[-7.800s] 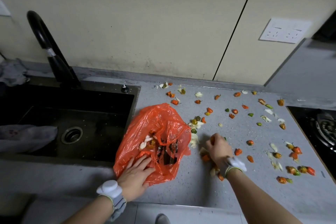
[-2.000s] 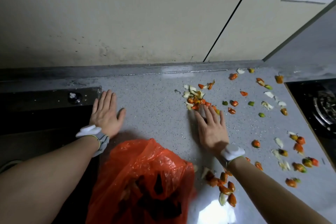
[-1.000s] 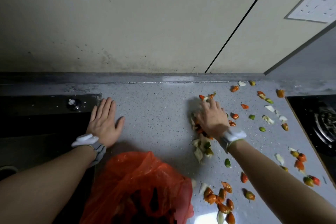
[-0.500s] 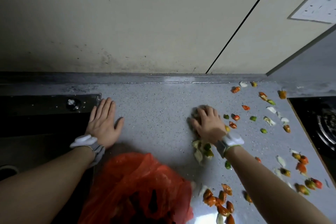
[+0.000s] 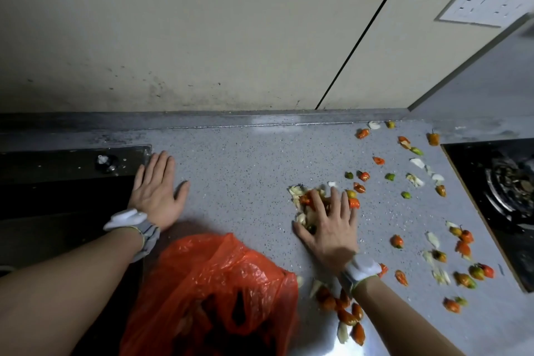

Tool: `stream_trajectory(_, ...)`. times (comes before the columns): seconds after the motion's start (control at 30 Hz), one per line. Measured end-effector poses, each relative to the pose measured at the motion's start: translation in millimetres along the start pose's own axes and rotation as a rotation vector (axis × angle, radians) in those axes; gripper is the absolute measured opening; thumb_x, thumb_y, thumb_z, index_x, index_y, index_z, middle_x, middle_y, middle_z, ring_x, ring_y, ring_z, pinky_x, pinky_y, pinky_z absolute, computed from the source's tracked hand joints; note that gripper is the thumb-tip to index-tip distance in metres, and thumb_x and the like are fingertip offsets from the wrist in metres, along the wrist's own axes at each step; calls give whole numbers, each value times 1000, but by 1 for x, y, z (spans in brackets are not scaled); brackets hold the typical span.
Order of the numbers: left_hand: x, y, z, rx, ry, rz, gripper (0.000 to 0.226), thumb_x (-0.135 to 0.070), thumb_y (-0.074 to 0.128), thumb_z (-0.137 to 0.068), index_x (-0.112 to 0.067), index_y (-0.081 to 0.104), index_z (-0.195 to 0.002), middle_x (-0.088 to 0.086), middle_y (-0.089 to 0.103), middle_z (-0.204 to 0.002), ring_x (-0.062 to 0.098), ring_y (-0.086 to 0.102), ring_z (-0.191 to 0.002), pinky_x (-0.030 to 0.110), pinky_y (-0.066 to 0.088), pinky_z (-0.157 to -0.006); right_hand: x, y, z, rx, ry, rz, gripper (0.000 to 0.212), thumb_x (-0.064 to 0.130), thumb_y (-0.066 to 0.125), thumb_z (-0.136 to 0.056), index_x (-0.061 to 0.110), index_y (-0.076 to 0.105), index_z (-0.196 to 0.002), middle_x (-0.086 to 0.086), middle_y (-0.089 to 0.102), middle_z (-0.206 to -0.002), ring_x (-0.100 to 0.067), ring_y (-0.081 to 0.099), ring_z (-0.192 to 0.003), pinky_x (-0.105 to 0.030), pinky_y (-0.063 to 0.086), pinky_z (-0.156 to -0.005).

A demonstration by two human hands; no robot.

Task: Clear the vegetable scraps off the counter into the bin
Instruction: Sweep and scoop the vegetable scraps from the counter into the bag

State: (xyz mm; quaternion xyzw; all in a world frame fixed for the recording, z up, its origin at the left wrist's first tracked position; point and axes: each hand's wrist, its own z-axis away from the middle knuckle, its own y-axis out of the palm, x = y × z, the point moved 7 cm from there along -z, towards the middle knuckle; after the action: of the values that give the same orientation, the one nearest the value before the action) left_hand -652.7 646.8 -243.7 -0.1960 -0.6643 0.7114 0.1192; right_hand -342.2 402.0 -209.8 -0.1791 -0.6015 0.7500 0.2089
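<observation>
Head, my right hand [image 5: 329,228]: fingers splayed flat, pressing scrap pile [image 5: 300,200].
My left hand [image 5: 157,193]: flat, holding nothing, on counter [image 5: 245,179].

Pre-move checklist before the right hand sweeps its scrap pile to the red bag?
1. Right hand on scrap pile: ok, fingers spread over it.
2. Path to red bag: ok, only counter between.
3. Bag mouth facing the pile: cannot tell.
4. Left hand steadying bag: not ok, flat on counter beside sink, apart from bag.
5. Rest of counter cleared: not ok, loose scraps lie toward the stove.
</observation>
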Motion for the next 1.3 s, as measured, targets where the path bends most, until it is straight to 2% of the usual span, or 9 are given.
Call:
stream_trajectory(0.2,-1,-1,1,3,5,7,77,-56,20,-94,-8,21,-155,7,14,-164,21,7,-152,28,-16,-117,14,-10,-30,-60,-39,40,76,78,28,-90,30,30,-149,-12,42,-137,-32,40,-126,-50,39,-104)
stream_trajectory(0.47,-2,0,1,99,-21,13,78,-56,15,-94,-9,12,-156,7,4,-165,21,-1,-152,31,-19,-116,20,-20,-28,24,-60,-155,55,54,51,-94,28,34,-139,-7,40,-125,-26,53,-106,-44,58,-79)
stream_trajectory(0.63,-11,-17,-3,340,-22,113,69,-43,33,-103,-7,9,-156,10,-9,-165,24,-11,-151,36,-4,-122,-5,-31,-29,65,188,-607,44,41,59,-94,24,50,-134,-5,56,-122,-22,61,-95,-41,57,-82)
stream_trajectory(0.73,-31,-34,8,321,49,187,49,-34,42,-102,-8,44,-144,12,9,-164,29,3,-151,36,6,-122,-15,-34,-22,119,373,-978,34,33,60,-97,16,58,-125,-3,64,-94,-16,61,-71,-29,53,-57)
stream_trajectory(0.83,-50,-49,34,326,49,351,45,-33,47,-101,-13,51,-141,7,18,-163,25,12,-151,34,10,-121,-19,-35,-6,174,567,-1388,22,24,62,-95,8,62,-110,-7,54,-71,-17,49,-49,-23,40,-39)
stream_trajectory(1.0,-77,-88,75,245,70,560,44,-33,48,-101,-13,53,-140,3,40,-154,19,34,-142,28,21,-116,-7,-34,18,321,767,-2048,21,21,65,-86,10,61,-104,-8,62,-85,-18,60,-70,-24,46,-65)
stream_trajectory(1.07,-83,-105,91,217,96,585,48,-39,50,-100,-14,52,-140,1,41,-153,17,36,-141,26,21,-116,7,-49,30,362,710,-2174,12,20,63,-87,11,63,-95,-5,60,-78,-15,57,-63,-19,41,-54)
stream_trajectory(1.17,-92,-117,121,312,189,574,81,-63,56,-88,-23,29,-154,-6,24,-161,13,21,-148,32,17,-121,39,-74,53,449,473,-2276,8,18,54,-90,14,62,-88,-1,58,-72,-10,47,-63,-15,29,-49)
stream_trajectory(1.3,-93,-112,153,367,278,311,103,-70,59,-80,-27,6,-157,-2,2,-165,20,-2,-152,47,10,-123,83,-86,90,585,232,-2293,9,18,52,-91,16,62,-92,0,56,-80,-11,49,-63,-16,33,-42)
